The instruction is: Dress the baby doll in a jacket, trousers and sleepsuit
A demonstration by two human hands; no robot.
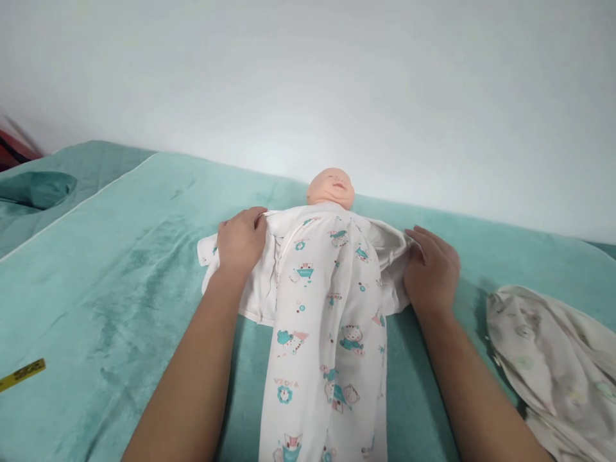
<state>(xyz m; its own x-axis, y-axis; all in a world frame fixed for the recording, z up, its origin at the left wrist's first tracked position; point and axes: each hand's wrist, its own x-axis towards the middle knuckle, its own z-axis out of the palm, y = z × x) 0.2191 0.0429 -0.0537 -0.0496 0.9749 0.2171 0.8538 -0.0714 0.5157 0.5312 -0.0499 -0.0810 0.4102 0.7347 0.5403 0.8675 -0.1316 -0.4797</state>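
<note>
A baby doll (331,187) lies face up, with its bare head toward the wall. White baby clothing printed with small bears and boats (332,321) covers its body and runs down to the bottom edge of the view. Spread out on both sides under the doll's shoulders is a white baby shirt (257,301). My left hand (242,240) is closed on the shirt's upper edge at the left, its fingers curled into the cloth. On the right, my right hand (432,269) pinches the shirt's edge, lifting a fold. The doll's arms are hidden.
A teal plush bedspread (144,282) lies under everything, against a white wall (308,83). A crumpled pale printed cloth (553,353) lies at the right. A yellow strip with dark markings (22,374) shows at the left edge.
</note>
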